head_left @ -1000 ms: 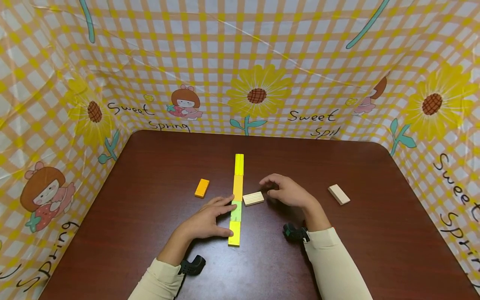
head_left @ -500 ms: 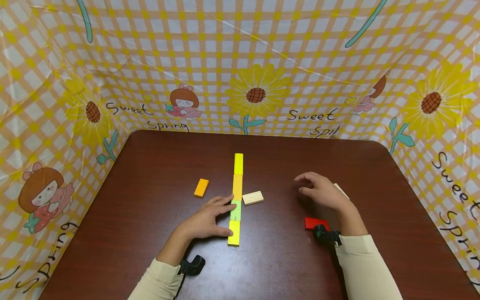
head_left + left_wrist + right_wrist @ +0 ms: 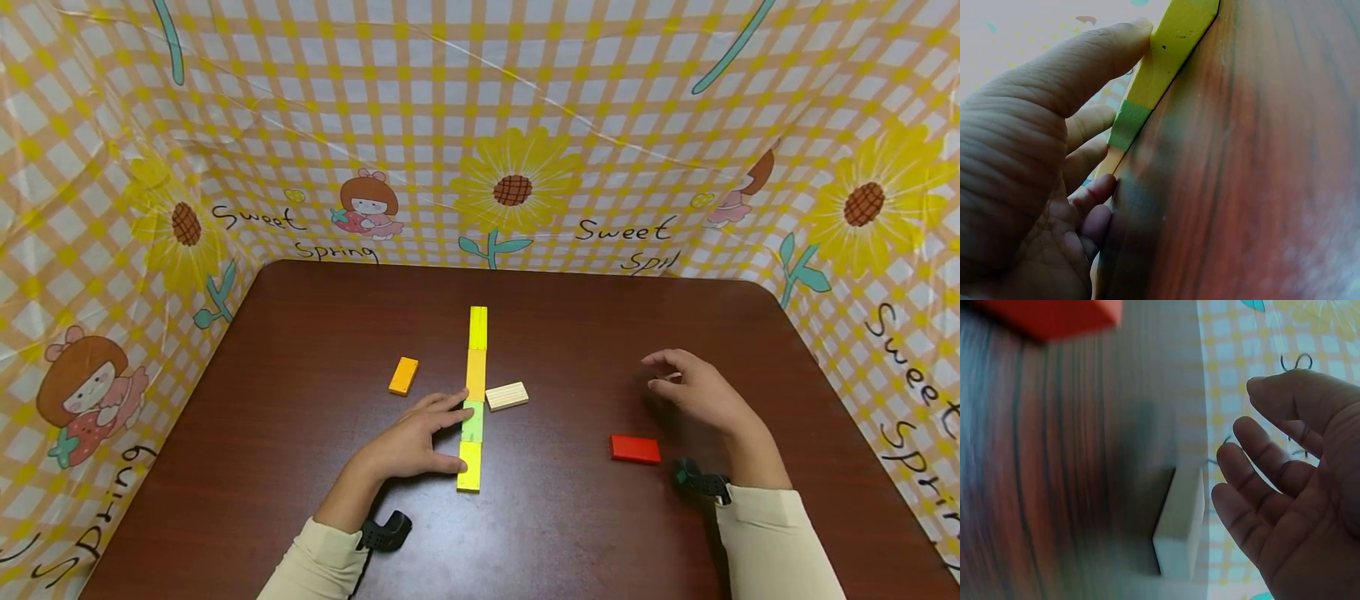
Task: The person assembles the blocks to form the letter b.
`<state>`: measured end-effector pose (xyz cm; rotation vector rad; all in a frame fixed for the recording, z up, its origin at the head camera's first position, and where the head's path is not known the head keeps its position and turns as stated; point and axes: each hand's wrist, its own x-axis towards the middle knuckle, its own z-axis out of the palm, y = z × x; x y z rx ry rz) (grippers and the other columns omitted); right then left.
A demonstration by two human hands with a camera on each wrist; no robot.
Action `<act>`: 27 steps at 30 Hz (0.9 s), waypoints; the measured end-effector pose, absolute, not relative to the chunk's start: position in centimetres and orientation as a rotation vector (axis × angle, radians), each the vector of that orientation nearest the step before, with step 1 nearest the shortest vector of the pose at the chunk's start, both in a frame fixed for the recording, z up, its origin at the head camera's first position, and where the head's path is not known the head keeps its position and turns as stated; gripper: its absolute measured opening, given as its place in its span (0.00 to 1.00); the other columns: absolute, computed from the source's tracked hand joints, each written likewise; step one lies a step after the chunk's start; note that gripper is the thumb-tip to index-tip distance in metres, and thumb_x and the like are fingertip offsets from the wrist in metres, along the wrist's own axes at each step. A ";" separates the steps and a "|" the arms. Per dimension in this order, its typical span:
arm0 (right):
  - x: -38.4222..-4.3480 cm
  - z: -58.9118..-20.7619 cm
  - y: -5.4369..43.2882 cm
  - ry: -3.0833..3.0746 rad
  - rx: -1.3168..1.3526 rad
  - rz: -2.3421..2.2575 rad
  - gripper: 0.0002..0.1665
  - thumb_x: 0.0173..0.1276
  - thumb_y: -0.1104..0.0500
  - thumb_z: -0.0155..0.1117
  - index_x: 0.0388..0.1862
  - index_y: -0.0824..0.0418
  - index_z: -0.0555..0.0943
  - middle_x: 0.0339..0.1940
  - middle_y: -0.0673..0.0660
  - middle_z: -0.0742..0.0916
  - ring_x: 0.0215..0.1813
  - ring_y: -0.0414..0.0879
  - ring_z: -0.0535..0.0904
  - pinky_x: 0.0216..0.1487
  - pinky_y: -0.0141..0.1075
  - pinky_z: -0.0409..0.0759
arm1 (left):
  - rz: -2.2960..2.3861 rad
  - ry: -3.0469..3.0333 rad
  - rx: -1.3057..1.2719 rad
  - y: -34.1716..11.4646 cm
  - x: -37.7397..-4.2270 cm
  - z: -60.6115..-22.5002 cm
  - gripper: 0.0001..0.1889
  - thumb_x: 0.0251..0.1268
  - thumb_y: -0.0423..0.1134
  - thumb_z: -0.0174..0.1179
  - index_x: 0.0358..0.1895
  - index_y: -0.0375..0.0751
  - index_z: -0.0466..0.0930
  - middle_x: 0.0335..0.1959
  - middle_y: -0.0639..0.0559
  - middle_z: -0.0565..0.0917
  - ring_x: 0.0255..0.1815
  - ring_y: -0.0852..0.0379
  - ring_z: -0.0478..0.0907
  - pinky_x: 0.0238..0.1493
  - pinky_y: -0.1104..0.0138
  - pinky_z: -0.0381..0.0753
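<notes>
A straight row of wooden blocks lies end to end on the table: a far yellow block [image 3: 478, 327], a yellow-orange block [image 3: 476, 373], a light green block [image 3: 472, 423] and a near yellow block [image 3: 468, 477]. My left hand [image 3: 408, 442] rests along the row's left side, its fingertips and thumb touching the blocks with the fingers extended. To the right, my right hand [image 3: 705, 396] hovers over the table with loosely bent fingers and nothing in them. Close by its fingers is a pale wooden block [image 3: 1182, 525], which the hand hides in the head view.
A red block [image 3: 634, 449] lies left of the right wrist. Another pale block [image 3: 507, 396] sits at an angle against or just beside the row's right side. An orange block [image 3: 403, 376] lies left of the row. Checked cloth [image 3: 525, 100] walls surround the table.
My right hand has moved rightward from beside the angled pale block, uncovering the red block and covering the pale block at the right. My left hand has stayed on the row.
</notes>
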<state>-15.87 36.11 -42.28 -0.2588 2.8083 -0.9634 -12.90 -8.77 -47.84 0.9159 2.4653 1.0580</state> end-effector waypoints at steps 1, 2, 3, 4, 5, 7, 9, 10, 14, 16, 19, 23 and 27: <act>-15.8 -42.3 36.4 2.810 -0.246 -0.970 0.19 0.72 0.62 0.61 0.60 0.66 0.76 0.59 0.67 0.77 0.53 0.62 0.77 0.44 0.45 0.78 | 1.057 2.466 0.918 -8.8 -12.9 -47.8 0.40 0.55 0.47 0.74 0.72 0.46 0.69 0.79 0.56 0.57 0.76 0.51 0.51 0.69 0.46 0.59; -15.7 -42.3 36.7 2.818 -0.240 -0.963 0.19 0.72 0.63 0.61 0.60 0.66 0.76 0.59 0.67 0.77 0.53 0.62 0.77 0.43 0.44 0.78 | 1.056 2.468 0.919 -8.7 -12.9 -47.8 0.40 0.55 0.47 0.74 0.72 0.46 0.69 0.79 0.56 0.57 0.76 0.51 0.51 0.69 0.46 0.59; -15.6 -42.3 36.9 2.823 -0.233 -0.957 0.19 0.72 0.63 0.61 0.60 0.67 0.76 0.58 0.68 0.77 0.53 0.62 0.76 0.42 0.44 0.78 | 1.052 2.471 0.919 -8.7 -12.9 -47.8 0.40 0.55 0.47 0.74 0.73 0.46 0.69 0.79 0.57 0.57 0.76 0.51 0.51 0.69 0.46 0.59; -15.6 -42.3 37.2 2.834 -0.229 -0.945 0.19 0.72 0.63 0.61 0.60 0.67 0.76 0.57 0.68 0.77 0.53 0.62 0.76 0.42 0.44 0.78 | 1.050 2.472 0.919 -8.7 -12.9 -47.9 0.40 0.55 0.47 0.74 0.73 0.47 0.69 0.79 0.57 0.57 0.76 0.52 0.51 0.69 0.46 0.59; -15.6 -42.4 37.5 2.845 -0.227 -0.930 0.19 0.71 0.64 0.61 0.59 0.68 0.76 0.56 0.68 0.77 0.52 0.61 0.76 0.43 0.45 0.78 | 1.048 2.474 0.917 -8.7 -12.9 -47.9 0.40 0.55 0.47 0.74 0.73 0.47 0.69 0.79 0.57 0.57 0.76 0.52 0.51 0.69 0.46 0.59; -15.6 -42.5 38.0 2.874 -0.229 -0.880 0.19 0.71 0.64 0.62 0.59 0.69 0.77 0.55 0.68 0.78 0.51 0.61 0.75 0.43 0.47 0.76 | 1.047 2.473 0.913 -8.7 -12.9 -47.9 0.40 0.55 0.48 0.74 0.73 0.47 0.69 0.79 0.57 0.57 0.76 0.52 0.51 0.69 0.46 0.59; -15.7 -42.7 38.5 2.904 -0.240 -0.831 0.19 0.69 0.64 0.63 0.58 0.70 0.77 0.53 0.69 0.78 0.50 0.62 0.74 0.45 0.51 0.74 | 1.047 2.472 0.910 -8.7 -12.9 -47.9 0.40 0.55 0.48 0.75 0.73 0.47 0.70 0.79 0.57 0.57 0.76 0.51 0.51 0.69 0.46 0.59; -15.7 -42.7 38.7 2.917 -0.247 -0.811 0.19 0.69 0.64 0.63 0.57 0.70 0.77 0.52 0.70 0.79 0.51 0.63 0.74 0.47 0.54 0.73 | 1.049 2.472 0.908 -8.7 -12.9 -47.9 0.40 0.55 0.47 0.75 0.73 0.47 0.70 0.79 0.57 0.57 0.76 0.51 0.51 0.68 0.46 0.60; -16.0 -42.8 39.3 2.937 -0.285 -0.771 0.20 0.66 0.66 0.65 0.55 0.74 0.77 0.52 0.73 0.79 0.53 0.67 0.74 0.51 0.61 0.70 | 1.046 2.476 0.903 -8.7 -12.9 -47.9 0.40 0.55 0.48 0.75 0.72 0.47 0.70 0.79 0.57 0.57 0.76 0.51 0.51 0.68 0.45 0.60; -16.0 -42.9 39.5 2.933 -0.296 -0.755 0.20 0.66 0.67 0.65 0.54 0.75 0.77 0.51 0.74 0.79 0.54 0.69 0.74 0.52 0.63 0.70 | 1.045 2.478 0.902 -8.7 -12.9 -47.9 0.40 0.55 0.48 0.75 0.72 0.47 0.70 0.79 0.57 0.57 0.76 0.50 0.51 0.68 0.45 0.59; -16.1 -43.2 39.7 2.907 -0.293 -0.746 0.20 0.66 0.67 0.66 0.54 0.77 0.76 0.51 0.75 0.79 0.54 0.70 0.75 0.52 0.63 0.71 | 1.043 2.479 0.908 -8.7 -12.8 -47.9 0.40 0.55 0.48 0.75 0.72 0.46 0.70 0.79 0.56 0.57 0.76 0.50 0.51 0.69 0.45 0.59; -16.0 -43.7 39.9 2.865 -0.259 -0.756 0.22 0.67 0.66 0.65 0.56 0.77 0.74 0.53 0.76 0.79 0.54 0.71 0.76 0.52 0.62 0.73 | 1.042 2.479 0.911 -8.7 -12.8 -47.9 0.40 0.55 0.48 0.75 0.72 0.46 0.70 0.79 0.56 0.58 0.76 0.49 0.52 0.69 0.45 0.59; -16.1 -44.0 39.9 2.856 -0.240 -0.773 0.23 0.68 0.67 0.64 0.58 0.77 0.73 0.53 0.76 0.78 0.55 0.70 0.76 0.53 0.62 0.73 | 1.039 2.481 0.905 -8.7 -12.8 -47.9 0.40 0.55 0.48 0.74 0.72 0.47 0.70 0.79 0.56 0.58 0.76 0.50 0.51 0.69 0.45 0.59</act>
